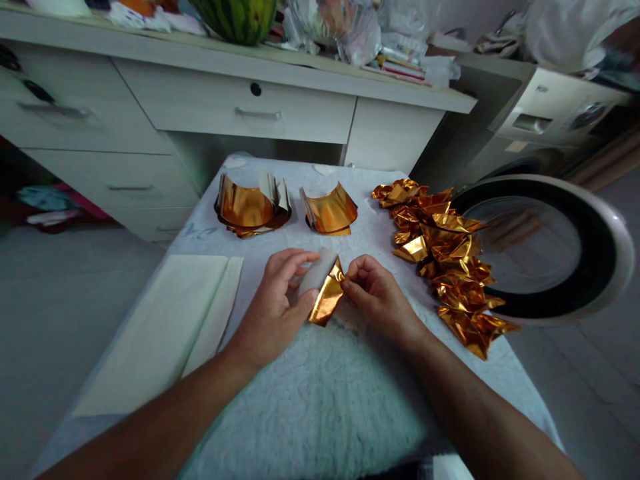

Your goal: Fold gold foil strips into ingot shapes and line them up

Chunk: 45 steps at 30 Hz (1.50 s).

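Note:
Between my hands is a small sheet of gold foil paper (327, 299), partly folded, its pale back turned up on the left. My left hand (283, 297) grips the pale side between thumb and fingers. The thumb and fingertips of my right hand (374, 293) pinch the right edge of the foil. Beyond them lie a curled stack of gold foil sheets (246, 205) and a smaller curled stack (334, 210). Several folded, crumpled-looking gold foil pieces (435, 230) are heaped along the table's right side.
White folded paper (155, 320) lies on the left of the cloth-covered table (310, 400). Behind stands a white desk (300, 107) with drawers, holding a watermelon (235, 17) and plastic bags. A washing machine's open round door (545, 247) reaches close to the table's right edge.

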Available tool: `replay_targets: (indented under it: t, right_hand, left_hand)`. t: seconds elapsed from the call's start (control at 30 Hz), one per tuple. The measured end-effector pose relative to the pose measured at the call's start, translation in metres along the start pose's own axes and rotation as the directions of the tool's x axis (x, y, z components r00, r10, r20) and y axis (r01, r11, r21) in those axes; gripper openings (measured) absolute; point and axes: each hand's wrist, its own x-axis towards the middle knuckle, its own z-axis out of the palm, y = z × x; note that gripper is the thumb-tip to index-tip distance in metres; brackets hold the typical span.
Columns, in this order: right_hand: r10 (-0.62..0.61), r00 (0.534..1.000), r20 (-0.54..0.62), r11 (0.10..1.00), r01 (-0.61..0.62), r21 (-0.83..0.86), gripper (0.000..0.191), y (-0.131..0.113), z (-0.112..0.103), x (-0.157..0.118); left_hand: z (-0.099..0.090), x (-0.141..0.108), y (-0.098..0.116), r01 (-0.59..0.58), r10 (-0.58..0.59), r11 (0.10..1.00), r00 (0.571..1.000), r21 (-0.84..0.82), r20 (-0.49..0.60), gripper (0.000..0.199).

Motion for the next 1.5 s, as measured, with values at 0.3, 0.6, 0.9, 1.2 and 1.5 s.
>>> replay_targets:
  t: [0.3,0.6,0.9,1.2,1.5]
  right_hand:
    - [-0.019,0.999,0.042,0.913,0.034,-0.407,0.005,-0.001,-0.002,0.0]
    - [-0.084,0.992,0.093,0.712,0.125,-0.691,0.017,-0.001,-0.003,0.001]
    - [-0.161,0.969,0.187,0.627,0.247,-0.739,0.021,-0.002,-0.003,0.001]
    - [-0.17,0.957,0.235,0.664,0.288,-0.691,0.022,-0.005,-0.004,-0.002]
    - [-0.118,0.908,0.402,0.582,0.391,-0.713,0.014,-0.016,-0.004,-0.007]
  left_hand:
    - [0.001,0.002,-0.005,-0.349,0.26,0.852,0.929,0.39,0.263,0.034]
    - [0.009,0.001,-0.013,-0.357,0.212,0.845,0.907,0.398,0.364,0.041]
    - [0.007,0.004,-0.014,-0.364,0.18,0.826,0.894,0.431,0.411,0.039]
    - [0.0,0.005,-0.011,-0.364,0.179,0.847,0.881,0.388,0.437,0.027]
    - [-0.019,0.007,-0.003,-0.386,0.139,0.872,0.785,0.3,0.604,0.032]
